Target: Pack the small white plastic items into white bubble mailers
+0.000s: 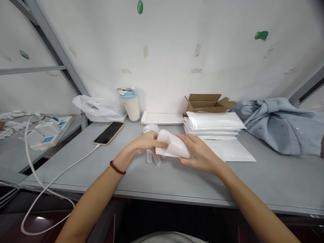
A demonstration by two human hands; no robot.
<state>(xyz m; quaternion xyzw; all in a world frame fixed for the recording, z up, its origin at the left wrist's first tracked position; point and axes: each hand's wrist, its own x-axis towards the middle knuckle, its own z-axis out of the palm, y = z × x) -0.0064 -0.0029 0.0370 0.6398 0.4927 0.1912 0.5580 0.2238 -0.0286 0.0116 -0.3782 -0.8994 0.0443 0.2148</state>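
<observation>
Above the middle of the table I hold a white bubble mailer [174, 145] between both hands. My left hand [149, 141] is closed on its left end, with fingers at the flap and mouth. My right hand [198, 151] wraps round the other end, thumb below and fingers on top. What is inside the mailer, if anything, is hidden. Under my left hand lie small translucent plastic pieces [149, 157], partly covered. Just behind the hands is a small white bundle [151, 128], whose kind I cannot make out.
Stacked bubble mailers [215, 121] lie right, before an open cardboard box [205, 103]. A flat white packet [163, 118] rests by the wall, near a tumbler [131, 106] and plastic bag [98, 109]. A phone [108, 132] trails a white cable [68, 173]. Grey cloth [283, 125] lies far right.
</observation>
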